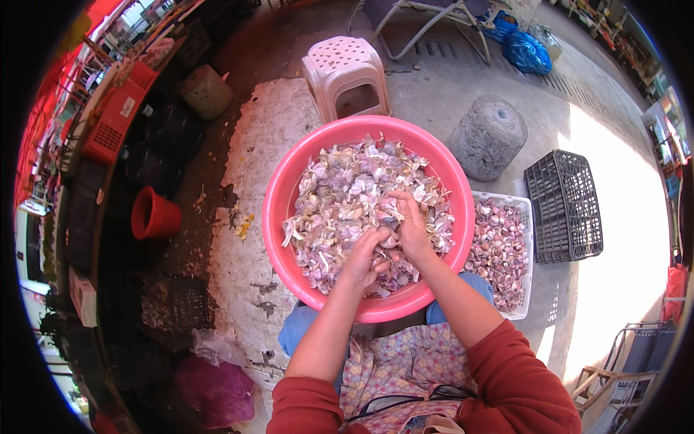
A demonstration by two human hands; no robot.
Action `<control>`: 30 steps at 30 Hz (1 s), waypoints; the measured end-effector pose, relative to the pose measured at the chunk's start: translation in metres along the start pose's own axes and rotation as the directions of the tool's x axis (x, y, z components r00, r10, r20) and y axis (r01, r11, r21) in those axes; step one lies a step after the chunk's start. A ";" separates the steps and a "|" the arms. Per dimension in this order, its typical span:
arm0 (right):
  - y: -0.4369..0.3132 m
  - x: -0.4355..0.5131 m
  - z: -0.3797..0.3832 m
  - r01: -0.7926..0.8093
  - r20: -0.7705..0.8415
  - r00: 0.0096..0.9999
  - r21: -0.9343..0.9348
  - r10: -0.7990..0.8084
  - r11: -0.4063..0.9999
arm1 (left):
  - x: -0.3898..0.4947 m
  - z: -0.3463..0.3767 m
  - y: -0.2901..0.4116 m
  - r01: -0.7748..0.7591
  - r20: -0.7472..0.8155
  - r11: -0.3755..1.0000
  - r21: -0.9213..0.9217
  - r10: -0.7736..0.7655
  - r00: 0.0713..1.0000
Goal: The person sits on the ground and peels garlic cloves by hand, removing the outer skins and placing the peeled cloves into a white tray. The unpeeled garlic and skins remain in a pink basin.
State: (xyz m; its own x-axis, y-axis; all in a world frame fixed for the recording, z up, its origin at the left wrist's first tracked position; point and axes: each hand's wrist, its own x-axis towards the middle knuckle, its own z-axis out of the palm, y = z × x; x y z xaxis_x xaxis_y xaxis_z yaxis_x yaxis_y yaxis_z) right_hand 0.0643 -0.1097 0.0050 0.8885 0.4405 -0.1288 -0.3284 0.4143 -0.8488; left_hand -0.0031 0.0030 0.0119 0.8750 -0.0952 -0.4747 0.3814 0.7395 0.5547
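A large pink plastic basin (275, 233) stands before my knees, heaped with dry garlic bulbs and loose papery skins (341, 184). Over the right half of the heap my two hands are close together. My right hand (415, 228) grips a purple-white garlic bulb (389, 209) between thumb and fingers. Just below it, my left hand (366, 257) is curled around garlic pieces (387, 240), partly covered by its fingers. To the right of the basin, a white plastic crate (527, 255) holds many separated purple garlic cloves (496, 249).
A pink plastic stool (347, 59) stands behind the basin. At the right are a stone cylinder (488, 138) and a black plastic crate (564, 206). A red bucket (155, 213) and a purple bag (216, 390) lie to the left. A folding chair (423, 27) is at the back.
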 end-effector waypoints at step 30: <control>0.007 0.017 -0.011 0.189 -0.085 0.971 -0.300 -0.223 0.935 | 0.001 0.004 -0.004 -0.076 0.028 0.996 0.054 0.075 0.997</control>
State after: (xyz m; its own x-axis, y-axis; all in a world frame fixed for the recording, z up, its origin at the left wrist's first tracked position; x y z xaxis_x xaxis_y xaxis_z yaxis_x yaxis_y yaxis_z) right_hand 0.0806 -0.1078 -0.0084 0.9633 0.2677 0.0211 -0.0431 0.2318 -0.9718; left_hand -0.0029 -0.0025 0.0119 0.9089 -0.0583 -0.4128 0.3294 0.7075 0.6253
